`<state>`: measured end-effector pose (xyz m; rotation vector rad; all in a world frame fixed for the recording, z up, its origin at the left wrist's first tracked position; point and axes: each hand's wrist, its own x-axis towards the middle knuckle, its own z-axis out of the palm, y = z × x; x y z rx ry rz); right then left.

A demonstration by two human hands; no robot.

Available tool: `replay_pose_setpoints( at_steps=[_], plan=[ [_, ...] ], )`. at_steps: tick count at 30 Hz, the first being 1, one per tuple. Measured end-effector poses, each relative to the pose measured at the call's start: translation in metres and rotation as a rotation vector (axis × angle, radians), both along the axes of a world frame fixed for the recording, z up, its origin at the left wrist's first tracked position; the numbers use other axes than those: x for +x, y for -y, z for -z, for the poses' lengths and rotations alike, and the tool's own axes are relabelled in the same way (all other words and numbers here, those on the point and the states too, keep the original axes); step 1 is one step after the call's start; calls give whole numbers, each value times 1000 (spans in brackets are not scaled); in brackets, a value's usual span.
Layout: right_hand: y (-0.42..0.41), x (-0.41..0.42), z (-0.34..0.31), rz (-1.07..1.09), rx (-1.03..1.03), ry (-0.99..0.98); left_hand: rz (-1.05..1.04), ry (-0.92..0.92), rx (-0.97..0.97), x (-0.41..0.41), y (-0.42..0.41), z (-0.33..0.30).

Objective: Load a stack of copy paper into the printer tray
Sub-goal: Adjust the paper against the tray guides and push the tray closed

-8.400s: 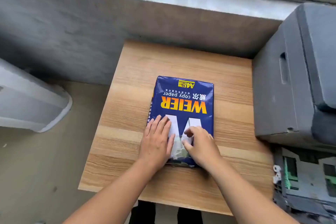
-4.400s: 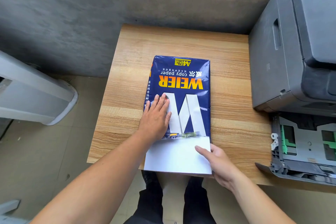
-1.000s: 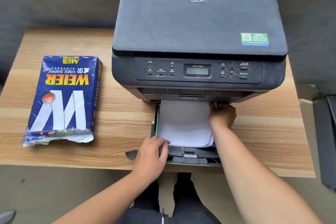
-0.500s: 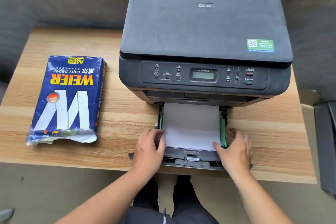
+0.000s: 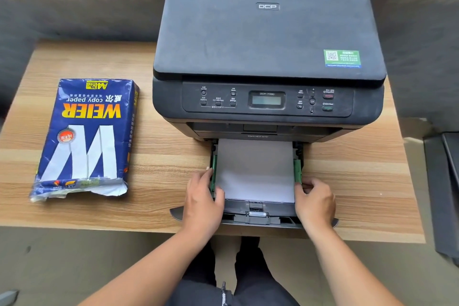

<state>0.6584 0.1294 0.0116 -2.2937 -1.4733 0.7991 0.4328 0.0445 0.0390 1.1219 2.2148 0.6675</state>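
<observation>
We have the stack of copy paper (image 5: 255,171) lying flat in the pulled-out printer tray (image 5: 258,217), its far end tucked under the front of the printer (image 5: 268,57), and we stand at the table (image 5: 159,156) with a hand on each side of it. Our left hand (image 5: 202,202) wraps the tray's left wall, thumb resting on the near left corner of the sheets beside the left green guide (image 5: 214,164); our right hand (image 5: 314,202) curls around the right wall just below the right green guide (image 5: 297,169), fingers grasping the tray edge, not the paper. From here we judge the risks to be these: if the guides sit loose or pinch the stack, sheets may skew or buckle and jam on feeding; if we push the tray in unevenly, one side leading, it may bind on its rails; and a thumb left on the corner could crease the top sheet. We count one printer, one tray, one loaded stack, two green guides, two hands, and one torn-open blue ream wrapper (image 5: 87,136) lying well to the left.
</observation>
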Motion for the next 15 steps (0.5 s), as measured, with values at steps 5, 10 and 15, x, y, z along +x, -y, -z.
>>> replay_pose_setpoints(
  at_steps=[5, 10, 15],
  plan=[
    [0, 2, 5, -16, 14, -18, -10, 2, -22, 8, 1, -4],
    [1, 4, 7, -25, 24, -15, -5, 3, -19, 15, 3, -9],
    [0, 4, 7, -25, 29, -23, -103, 31, -39, 16, -4, -9]
  ],
)
